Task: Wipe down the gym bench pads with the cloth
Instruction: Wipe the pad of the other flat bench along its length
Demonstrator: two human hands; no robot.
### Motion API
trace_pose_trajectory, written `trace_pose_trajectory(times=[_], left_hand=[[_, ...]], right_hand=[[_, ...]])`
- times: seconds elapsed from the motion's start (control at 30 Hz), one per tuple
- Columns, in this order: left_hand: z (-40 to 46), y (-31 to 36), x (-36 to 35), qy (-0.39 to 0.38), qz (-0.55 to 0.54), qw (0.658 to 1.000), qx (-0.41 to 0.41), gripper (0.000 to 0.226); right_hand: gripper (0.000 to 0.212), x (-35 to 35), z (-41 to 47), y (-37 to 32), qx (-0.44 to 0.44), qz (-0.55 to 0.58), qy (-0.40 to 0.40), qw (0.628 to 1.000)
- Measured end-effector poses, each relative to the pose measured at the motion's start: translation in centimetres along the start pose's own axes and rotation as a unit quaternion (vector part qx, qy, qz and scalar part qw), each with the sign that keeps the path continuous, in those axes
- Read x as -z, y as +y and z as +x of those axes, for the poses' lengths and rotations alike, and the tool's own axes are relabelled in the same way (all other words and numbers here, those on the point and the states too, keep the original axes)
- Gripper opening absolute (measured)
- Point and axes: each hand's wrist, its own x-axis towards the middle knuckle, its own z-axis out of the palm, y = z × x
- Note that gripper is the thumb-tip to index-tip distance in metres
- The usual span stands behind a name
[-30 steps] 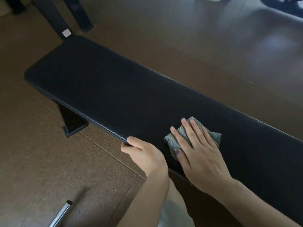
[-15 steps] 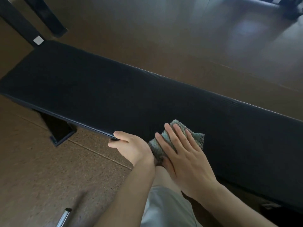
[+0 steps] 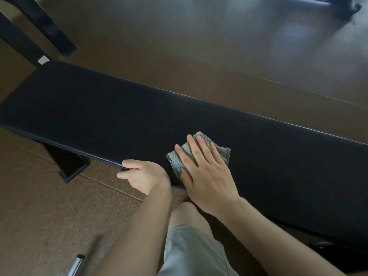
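**Wiping under way, most of the pad still ahead**

Flat on the cloth (image 3: 199, 154), the right hand (image 3: 207, 176) presses it against the pad (image 3: 99, 120) with straight fingers, not clenched around it. The left hand (image 3: 141, 176) grasps the pad's near edge, thumb on top and fingers curled beneath, at lower centre of the frame. The cloth sits just right of that hand, close to the near edge, about midway along the visible pad.

No wet streak or change in sheen shows on the dark surface, so I cannot tell which parts are already wiped. Judging by position, the long stretch toward the upper left and the stretch running off the right edge both remain to be covered.
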Motion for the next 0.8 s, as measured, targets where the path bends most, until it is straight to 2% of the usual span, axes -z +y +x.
trace_pose_trajectory(times=[0.17, 0.3, 0.63, 0.8], left_hand=[[0.2, -0.3, -0.1, 0.011, 0.009, 1.000, -0.010, 0.047], [0.2, -0.5, -0.1, 0.020, 0.019, 0.999, -0.018, 0.048], [-0.3, -0.3, -0.1, 0.036, 0.022, 0.999, -0.024, 0.047], [-0.3, -0.2, -0.2, 0.052, 0.027, 0.998, -0.034, 0.049]], right_hand=[[0.059, -0.2, -4.8, 2.5, 0.061, -0.045, -0.015, 0.997], [0.062, -0.3, -6.3, 4.3, 0.057, -0.067, -0.020, 0.996], [0.059, -0.5, -4.4, 3.1, 0.069, -0.027, 0.006, 0.997], [0.057, -0.2, -2.4, 3.6, 0.125, 0.010, -0.006, 0.992]])
